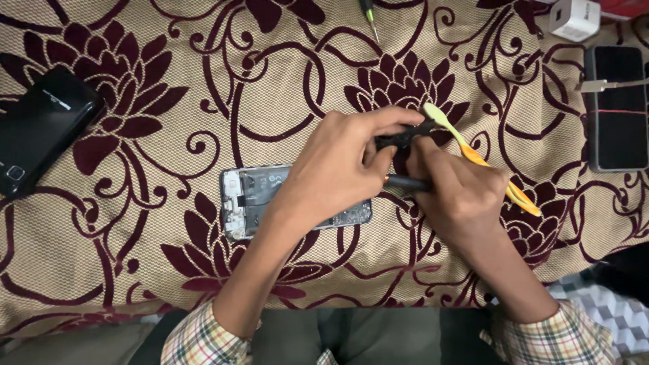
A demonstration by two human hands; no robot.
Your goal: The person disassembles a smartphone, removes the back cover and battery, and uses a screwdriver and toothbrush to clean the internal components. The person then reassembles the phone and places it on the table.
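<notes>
Left hand [338,169] pinching black part [403,138] above opened phone [250,199]; right hand [456,196] closed on toothbrush [466,149] and pen tool [405,182]. Best brushed lightly, part steady.

Opened phone [250,196] lies mid-cloth [135,270] under left hand [338,169], right hand [460,196] beside it w/ toothbrush [473,155]; 2nd phone [40,128] far left, 3rd phone [618,108] far right, charger [574,19] behind it, screwdriver [369,15] top center.
</notes>
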